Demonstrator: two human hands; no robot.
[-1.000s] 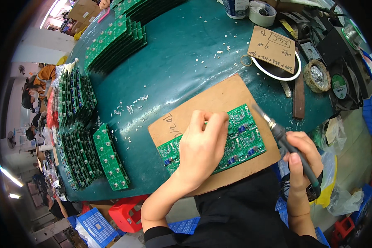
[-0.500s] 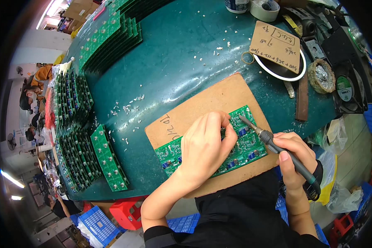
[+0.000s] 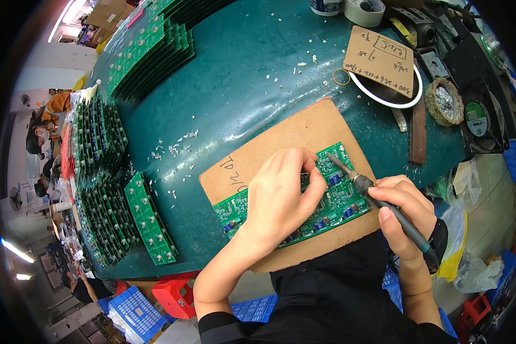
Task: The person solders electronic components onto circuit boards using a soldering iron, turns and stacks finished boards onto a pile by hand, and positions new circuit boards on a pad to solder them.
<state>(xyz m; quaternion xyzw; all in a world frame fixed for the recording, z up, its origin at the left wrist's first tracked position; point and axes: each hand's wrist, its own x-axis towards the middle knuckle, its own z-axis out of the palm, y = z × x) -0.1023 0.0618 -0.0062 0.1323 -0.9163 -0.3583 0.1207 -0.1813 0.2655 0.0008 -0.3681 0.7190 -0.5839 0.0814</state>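
A green circuit board panel [image 3: 350,198], with small blue parts on it, lies on a brown fibreboard sheet [image 3: 298,126] in front of me. Over its middle hangs my left hand [image 3: 278,195], thumb and fingers pinched together; what they hold, if anything, is hidden. A soldering iron [image 3: 360,182] is gripped by its dark handle in my right hand [image 3: 404,215]. Its tip points at the panel's upper right part, just beside my left fingertips.
Stacks of circuit boards [image 3: 100,137] line the table's left side, with a single board strip [image 3: 149,218] nearer. Tiny white bits [image 3: 175,150] are scattered on the green table [image 3: 229,63]. At right are a white-rimmed bowl [image 3: 384,104] under a cardboard piece, a tape roll [image 3: 364,12] and a fan [image 3: 477,118].
The soldering iron and my right hand have shifted slightly left and up. My left hand keeps its pinch, a little farther left. The whole view has shifted slightly.
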